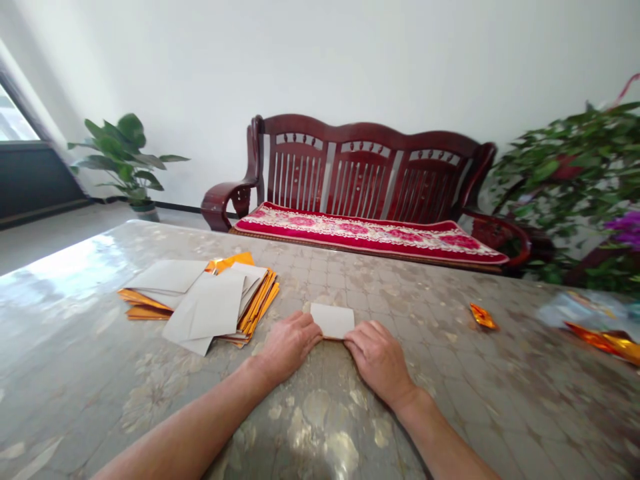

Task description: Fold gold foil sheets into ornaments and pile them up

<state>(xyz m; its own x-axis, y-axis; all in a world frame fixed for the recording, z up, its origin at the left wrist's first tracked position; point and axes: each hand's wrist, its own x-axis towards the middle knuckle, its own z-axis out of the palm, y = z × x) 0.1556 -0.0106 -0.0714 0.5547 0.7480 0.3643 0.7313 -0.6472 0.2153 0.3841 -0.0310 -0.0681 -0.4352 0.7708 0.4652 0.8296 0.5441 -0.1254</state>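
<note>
Presently, both hands rest on the table [450, 400], pressing a small folded sheet [333, 320] flat against its surface. The sheet lies near the middle of the table, just ahead of the person, its pale side up and a thin gold edge showing along its near fold. The left hand [289, 345] bears on the sheet's near left corner, fingers curled and pushed down on the paper. The right hand [379, 359] bears on the near right corner in the same way, fingers bent over the edge. Neither hand lifts the sheet; both pin it to the table rather than grasp it, and the two hands stand close together with the sheet between them.

To the left, well apart from the hands, lies a loose stack [205, 303] of like sheets, pale faces up, gold edges fanned out. To the right lies a small gold scrap [483, 316], and further right, near the table's edge, more gold foil [607, 341]. Beyond the table stands a wooden bench [360, 173] with a red cushion [370, 233], flanked by potted plants [123, 157].
</note>
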